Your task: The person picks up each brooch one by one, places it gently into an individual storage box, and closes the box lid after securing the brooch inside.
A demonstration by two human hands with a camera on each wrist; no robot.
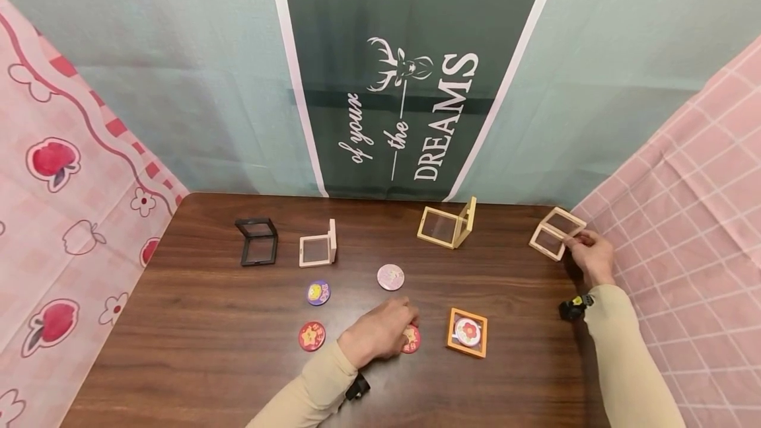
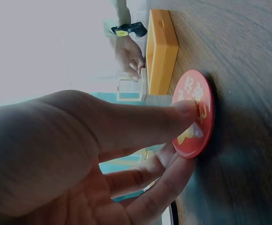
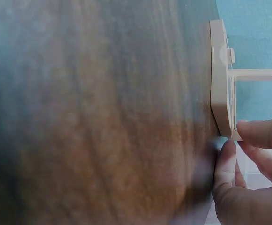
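My left hand (image 1: 383,329) is low over the middle of the table, pinching a round red badge (image 1: 411,342) with a yellow star figure. In the left wrist view the thumb lies across the face of the badge and the fingers meet its edge, close to the wood. At the far right, my right hand (image 1: 593,259) holds a pale pink square display frame (image 3: 220,79) by its near corner. That frame is open, its lid raised from the base. In the right wrist view the thumb is at the lid and another fingertip is by the base corner.
An orange frame (image 1: 483,335) holding a flower badge (image 1: 468,332) lies between my hands. Open frames stand along the back: black (image 1: 259,263), pale pink (image 1: 332,243) and yellow (image 1: 436,242). Purple (image 1: 318,292), red (image 1: 312,336) and pink (image 1: 390,277) badges lie around. Curtains border the table.
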